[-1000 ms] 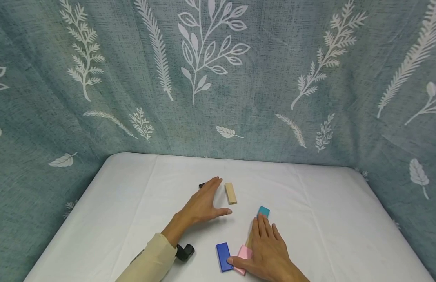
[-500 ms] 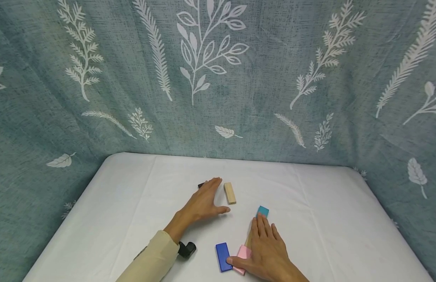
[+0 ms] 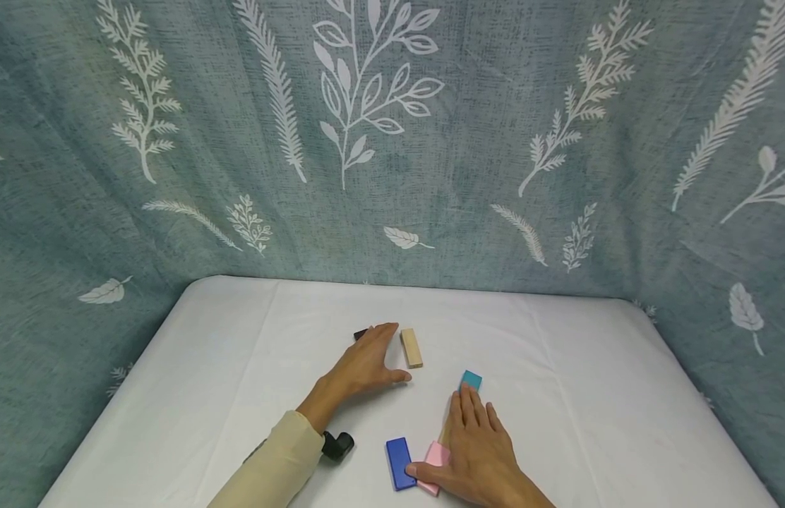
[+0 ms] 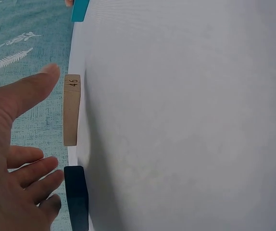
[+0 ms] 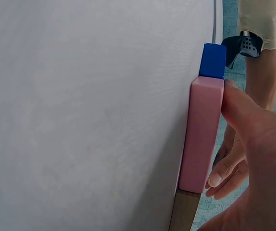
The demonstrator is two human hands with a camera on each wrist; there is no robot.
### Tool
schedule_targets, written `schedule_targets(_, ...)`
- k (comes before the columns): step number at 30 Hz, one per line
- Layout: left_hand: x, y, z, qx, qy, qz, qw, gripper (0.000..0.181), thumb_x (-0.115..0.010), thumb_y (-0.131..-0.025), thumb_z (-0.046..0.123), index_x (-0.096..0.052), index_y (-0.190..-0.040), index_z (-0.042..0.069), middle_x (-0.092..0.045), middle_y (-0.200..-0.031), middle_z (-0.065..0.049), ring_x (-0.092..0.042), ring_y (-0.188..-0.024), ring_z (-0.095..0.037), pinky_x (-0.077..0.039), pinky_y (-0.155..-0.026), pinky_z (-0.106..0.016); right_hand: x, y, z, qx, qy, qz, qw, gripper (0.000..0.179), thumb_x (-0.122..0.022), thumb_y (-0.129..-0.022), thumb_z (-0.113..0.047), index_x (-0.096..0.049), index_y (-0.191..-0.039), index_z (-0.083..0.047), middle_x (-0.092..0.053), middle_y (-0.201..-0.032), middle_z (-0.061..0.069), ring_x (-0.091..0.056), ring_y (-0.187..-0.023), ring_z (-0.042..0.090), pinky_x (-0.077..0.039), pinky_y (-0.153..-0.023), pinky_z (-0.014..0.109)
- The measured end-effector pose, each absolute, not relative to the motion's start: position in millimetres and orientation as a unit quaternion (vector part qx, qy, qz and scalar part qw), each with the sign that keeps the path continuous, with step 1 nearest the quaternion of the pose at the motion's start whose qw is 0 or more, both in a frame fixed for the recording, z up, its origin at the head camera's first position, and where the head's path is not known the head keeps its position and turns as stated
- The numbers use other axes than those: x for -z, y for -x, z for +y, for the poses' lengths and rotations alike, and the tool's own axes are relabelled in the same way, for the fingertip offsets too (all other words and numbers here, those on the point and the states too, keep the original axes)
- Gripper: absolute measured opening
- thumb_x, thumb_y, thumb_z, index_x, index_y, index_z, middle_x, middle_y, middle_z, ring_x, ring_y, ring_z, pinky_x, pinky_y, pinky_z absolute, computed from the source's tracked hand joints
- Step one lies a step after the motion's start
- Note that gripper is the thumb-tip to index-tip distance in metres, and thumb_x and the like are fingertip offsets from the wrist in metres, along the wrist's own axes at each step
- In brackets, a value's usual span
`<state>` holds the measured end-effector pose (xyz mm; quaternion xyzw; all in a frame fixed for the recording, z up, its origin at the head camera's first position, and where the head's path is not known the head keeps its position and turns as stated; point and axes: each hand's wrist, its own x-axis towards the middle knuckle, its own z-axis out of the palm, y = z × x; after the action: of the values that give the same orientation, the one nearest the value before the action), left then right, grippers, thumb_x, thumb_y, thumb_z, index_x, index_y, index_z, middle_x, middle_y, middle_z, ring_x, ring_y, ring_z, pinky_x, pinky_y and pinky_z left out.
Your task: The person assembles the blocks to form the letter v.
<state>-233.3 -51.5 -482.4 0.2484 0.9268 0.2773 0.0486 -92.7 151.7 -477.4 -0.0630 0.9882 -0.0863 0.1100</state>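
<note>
My left hand [image 3: 361, 365] spreads over a black block [image 3: 360, 334], mostly hidden under its fingers. Just right of those fingertips lies a light wooden block [image 3: 411, 348], marked 46 in the left wrist view. My right hand [image 3: 480, 455] lies flat over a group of blocks, fingers straight. A teal block [image 3: 471, 381] pokes out beyond its fingertips. A pink block [image 3: 436, 457] and a strip of another wooden block [image 3: 445, 432] show at its left side. Its thumb reaches over the pink block to the edge of a blue block [image 3: 399, 463].
White cloth [image 3: 291, 331] covers the table. Behind it hangs a blue-green curtain [image 3: 469, 162] with white leaf prints, also seen along both sides. A black camera mount [image 3: 337, 446] sits on the left wrist by the beige sleeve [image 3: 279, 458].
The head view shifts slightly, moving the scene a little left. My left fingertips come down very slightly. The right hand and the blocks keep their places.
</note>
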Motion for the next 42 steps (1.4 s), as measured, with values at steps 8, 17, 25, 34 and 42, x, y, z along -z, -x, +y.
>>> schedule_targets(8, 483.7, 236.8, -50.4, -0.272, -0.248, 0.928, 0.053, 0.097, -0.083, -0.081, 0.046, -0.037, -0.155, 0.002, -0.038, -0.158, -0.015, -0.035, -0.146, -0.033, -0.036, -0.114, -0.052, 476.3, 92.3, 151.9, 0.087, 0.065, 0.988, 0.111, 0.143, -0.050, -0.065, -0.098, -0.027, -0.153, 0.013, -0.018, -0.161, 0.032, -0.017, -0.151, 0.042, -0.016, -0.119, 0.061)
schedule_targets(17, 484.9, 240.5, -48.5, -0.254, -0.260, 0.931, 0.042, 0.091, -0.085, -0.080, 0.045, -0.045, -0.149, 0.000, -0.047, -0.151, -0.016, -0.043, -0.141, -0.032, -0.041, -0.110, -0.049, 475.1, 92.6, 151.3, 0.087, 0.065, 0.988, 0.112, 0.143, -0.051, -0.064, -0.097, -0.028, -0.153, 0.013, -0.019, -0.161, 0.032, -0.018, -0.151, 0.042, -0.016, -0.119, 0.061)
schedule_targets(25, 485.3, 241.6, -47.1, -0.238, -0.266, 0.933, 0.040, 0.084, -0.085, -0.081, 0.044, -0.051, -0.146, 0.002, -0.052, -0.145, -0.014, -0.047, -0.137, -0.031, -0.043, -0.108, -0.047, 476.0, 92.8, 151.6, 0.087, 0.064, 0.988, 0.108, 0.143, -0.051, -0.064, -0.098, -0.029, -0.153, 0.012, -0.020, -0.161, 0.031, -0.019, -0.151, 0.042, -0.017, -0.119, 0.061)
schedule_targets(34, 485.4, 240.9, -45.9, -0.231, -0.274, 0.933, 0.024, 0.076, -0.086, -0.080, 0.040, -0.058, -0.139, 0.001, -0.058, -0.136, -0.013, -0.051, -0.132, -0.030, -0.046, -0.106, -0.045, 476.7, 92.8, 151.8, 0.081, 0.064, 0.989, 0.110, 0.142, -0.050, -0.064, -0.098, -0.030, -0.153, 0.012, -0.021, -0.161, 0.031, -0.019, -0.151, 0.042, -0.017, -0.119, 0.061)
schedule_targets(42, 486.2, 241.8, -44.8, -0.228, -0.276, 0.933, 0.022, 0.076, -0.086, -0.080, 0.041, -0.058, -0.139, 0.002, -0.058, -0.135, -0.012, -0.050, -0.133, -0.031, -0.042, -0.110, -0.047, 477.2, 92.8, 151.5, 0.087, 0.065, 0.988, 0.107, 0.143, -0.051, -0.064, -0.098, -0.029, -0.153, 0.012, -0.020, -0.161, 0.031, -0.019, -0.151, 0.042, -0.017, -0.119, 0.061)
